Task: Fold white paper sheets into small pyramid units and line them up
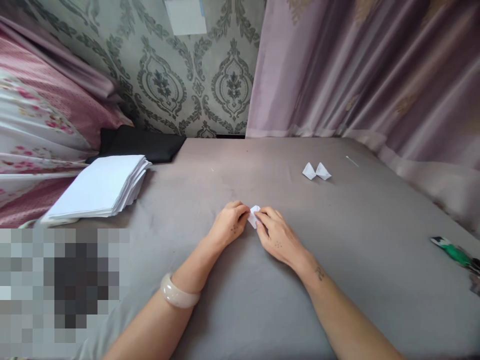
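Observation:
Between my hands, low over the grey cloth, is a small folded piece of white paper (255,212). My left hand (233,222) pinches its left edge with the fingers curled. On the other side, my right hand (276,232) has its thumb and fingertips closed on the paper's right part. The paper's outer edges are partly hidden by my fingertips. Farther back on the right stands a white folded paper shape (315,172) with two pointed halves meeting in the middle; neither hand touches it.
A thick stack of white paper (101,185) lies at the left, before a black folded item (142,142). A green-handled tool (455,252) is at the right edge. A thin white stick (352,161) lies near the curtain (318,75). The lower left corner is pixelated.

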`<state>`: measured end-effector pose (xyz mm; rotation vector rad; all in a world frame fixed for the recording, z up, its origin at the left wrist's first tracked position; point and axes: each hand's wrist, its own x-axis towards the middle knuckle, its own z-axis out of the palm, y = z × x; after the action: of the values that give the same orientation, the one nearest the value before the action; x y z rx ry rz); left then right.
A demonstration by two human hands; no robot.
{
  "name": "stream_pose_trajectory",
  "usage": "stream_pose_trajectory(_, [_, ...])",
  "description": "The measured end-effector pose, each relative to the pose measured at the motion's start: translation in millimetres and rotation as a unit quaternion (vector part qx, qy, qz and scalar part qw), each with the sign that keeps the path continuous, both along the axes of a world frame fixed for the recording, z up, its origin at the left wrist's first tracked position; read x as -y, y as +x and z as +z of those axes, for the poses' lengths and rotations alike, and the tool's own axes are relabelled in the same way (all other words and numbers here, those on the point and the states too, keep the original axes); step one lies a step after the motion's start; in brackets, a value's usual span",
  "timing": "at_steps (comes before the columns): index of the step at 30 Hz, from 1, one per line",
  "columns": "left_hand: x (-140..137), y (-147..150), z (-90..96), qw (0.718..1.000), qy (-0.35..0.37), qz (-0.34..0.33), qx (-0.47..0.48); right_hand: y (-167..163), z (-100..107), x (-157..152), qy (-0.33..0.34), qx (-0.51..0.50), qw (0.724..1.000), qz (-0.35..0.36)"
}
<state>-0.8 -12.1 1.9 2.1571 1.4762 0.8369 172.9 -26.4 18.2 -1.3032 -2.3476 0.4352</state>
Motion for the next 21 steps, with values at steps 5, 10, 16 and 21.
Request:
stream_pose_trajectory(5, [0.7, -0.5, -2.9, 0.997, 0.009, -0.011, -0.082, -0.9, -4.4, -1.2, 0.004, 0.002, 1.000, -0.019])
stream_pose_trajectory(10, [5.6, 3.9, 1.1, 0.985, 0.038, -0.029, -0.163, -12.6, -5.9, 2.1, 0.029, 0.078, 0.996, -0.043])
stream_pose_trajectory(16, [11.0, 6.3, 7.4, 0.966, 0.053, -0.085, -0.236, -1.6, -5.7, -10.5, -0.013, 0.027, 0.999, -0.018])
stream_pose_trajectory(21, [12.0, 4.4, 6.9, 0.964, 0.043, -0.067, -0.254, 13.1, -0.9, -11.5, -0.044, -0.063, 0.997, 0.026])
